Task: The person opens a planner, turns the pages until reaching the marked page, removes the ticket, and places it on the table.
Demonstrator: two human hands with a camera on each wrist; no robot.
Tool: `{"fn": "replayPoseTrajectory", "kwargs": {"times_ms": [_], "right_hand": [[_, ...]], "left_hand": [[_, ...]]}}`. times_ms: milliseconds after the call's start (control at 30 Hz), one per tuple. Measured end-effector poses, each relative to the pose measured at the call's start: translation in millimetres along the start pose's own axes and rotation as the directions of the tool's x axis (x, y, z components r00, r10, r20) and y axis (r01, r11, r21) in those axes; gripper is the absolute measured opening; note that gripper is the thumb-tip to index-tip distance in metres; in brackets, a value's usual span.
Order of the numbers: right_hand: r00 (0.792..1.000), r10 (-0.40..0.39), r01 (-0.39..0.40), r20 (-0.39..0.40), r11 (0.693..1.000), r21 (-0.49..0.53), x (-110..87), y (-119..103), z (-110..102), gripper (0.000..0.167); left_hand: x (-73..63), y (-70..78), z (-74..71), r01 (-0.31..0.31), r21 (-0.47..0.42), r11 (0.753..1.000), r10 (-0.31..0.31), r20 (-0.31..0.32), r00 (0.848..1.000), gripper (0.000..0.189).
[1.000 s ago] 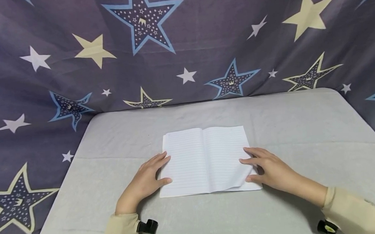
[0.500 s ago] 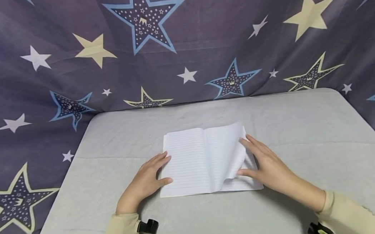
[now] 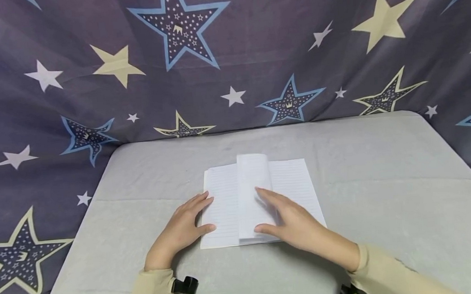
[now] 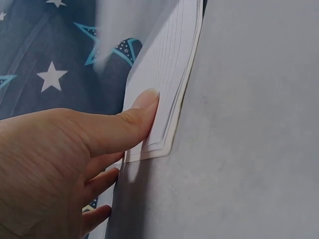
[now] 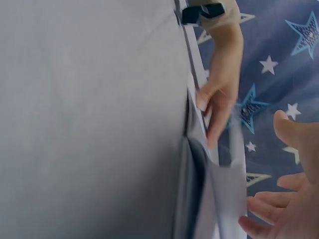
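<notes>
An open lined notebook (image 3: 296, 179) lies on the grey cloth, one leaf (image 3: 252, 177) raised and curling over from the spine to the left. My left hand (image 3: 183, 223) rests at the notebook's left edge. In the left wrist view its thumb lies on the lined page (image 4: 167, 74), near a corner. My right hand (image 3: 301, 224) is over the right page, its extended fingers and thumb against the raised leaf. The right wrist view shows those fingers spread beside the blurred leaf (image 5: 227, 194), not curled round it.
A light grey cloth-covered table (image 3: 383, 178) surrounds the notebook. Behind it and at both sides hangs a dark star-patterned curtain (image 3: 253, 42). Each sleeve has a black strap at the wrist, such as the left wrist strap (image 3: 186, 285).
The right hand has swept left from the notebook's right edge, carrying a leaf past the spine. The lined page beneath now shows on the right. The left hand has stayed put.
</notes>
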State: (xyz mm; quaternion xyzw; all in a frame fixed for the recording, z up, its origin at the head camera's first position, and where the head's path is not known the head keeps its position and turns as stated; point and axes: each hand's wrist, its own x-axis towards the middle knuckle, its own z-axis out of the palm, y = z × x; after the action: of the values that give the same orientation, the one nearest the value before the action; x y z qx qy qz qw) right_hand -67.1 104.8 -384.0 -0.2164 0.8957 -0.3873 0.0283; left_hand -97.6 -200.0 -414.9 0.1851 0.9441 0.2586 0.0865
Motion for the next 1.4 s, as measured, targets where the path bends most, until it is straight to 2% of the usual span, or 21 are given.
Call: {"fn": "replayPoseTrajectory", "kwargs": {"times_ms": [300, 467, 600, 700, 800, 933, 1033, 1100, 1233, 1400], "right_hand": [[0.990, -0.056, 0.049, 0.130, 0.997, 0.052, 6.3, -7.4, 27.7, 0.073], [0.971, -0.076, 0.078, 0.226, 0.997, 0.001, 8.4, -10.3, 37.0, 0.070], [0.960, -0.087, 0.096, 0.266, 0.995, -0.024, 8.4, -10.4, 35.2, 0.066], [0.958, -0.109, 0.117, 0.267, 0.993, -0.015, 7.8, -6.7, 26.3, 0.063], [0.962, -0.147, 0.155, 0.230, 0.988, -0.017, 5.1, 4.0, 11.9, 0.059], [0.974, -0.175, 0.184, 0.145, 0.982, -0.044, -3.0, 29.2, -11.5, 0.058], [0.978, -0.175, 0.184, 0.117, 0.980, -0.078, -10.4, 50.2, -30.1, 0.063], [0.977, -0.163, 0.177, 0.134, 0.979, -0.102, -15.0, 63.0, -42.5, 0.067], [0.970, -0.109, 0.143, 0.218, 0.979, -0.147, -23.0, 84.5, -63.1, 0.076], [0.962, -0.069, 0.122, 0.264, 0.974, -0.190, -28.4, 101.1, -73.5, 0.091]], "left_hand": [[-4.0, -5.9, -3.4, 0.037, 0.048, 0.998, -0.034, -0.063, 0.997, 0.061], [-2.5, -3.4, -1.8, 0.067, 0.028, 0.997, -0.065, -0.093, 0.994, 0.050], [-1.0, 0.3, 0.2, 0.045, 0.032, 0.998, -0.043, -0.075, 0.996, 0.057], [-0.7, 2.4, 1.2, 0.015, 0.053, 0.999, -0.012, -0.044, 0.999, 0.067], [-1.2, 3.3, 0.9, 0.006, 0.055, 0.998, -0.005, -0.029, 1.000, 0.071], [-1.6, 3.4, 0.2, 0.010, 0.044, 0.999, -0.009, -0.024, 1.000, 0.071], [-1.1, 3.4, -0.1, 0.009, 0.043, 0.999, -0.008, -0.019, 1.000, 0.072], [-0.6, 3.1, -0.3, 0.011, 0.039, 0.999, -0.010, -0.016, 1.000, 0.072], [0.3, 2.1, -0.8, 0.015, 0.017, 1.000, -0.014, -0.016, 1.000, 0.074], [1.1, 1.6, -0.2, -0.016, -0.033, 0.999, 0.015, -0.026, 1.000, 0.077]]}}
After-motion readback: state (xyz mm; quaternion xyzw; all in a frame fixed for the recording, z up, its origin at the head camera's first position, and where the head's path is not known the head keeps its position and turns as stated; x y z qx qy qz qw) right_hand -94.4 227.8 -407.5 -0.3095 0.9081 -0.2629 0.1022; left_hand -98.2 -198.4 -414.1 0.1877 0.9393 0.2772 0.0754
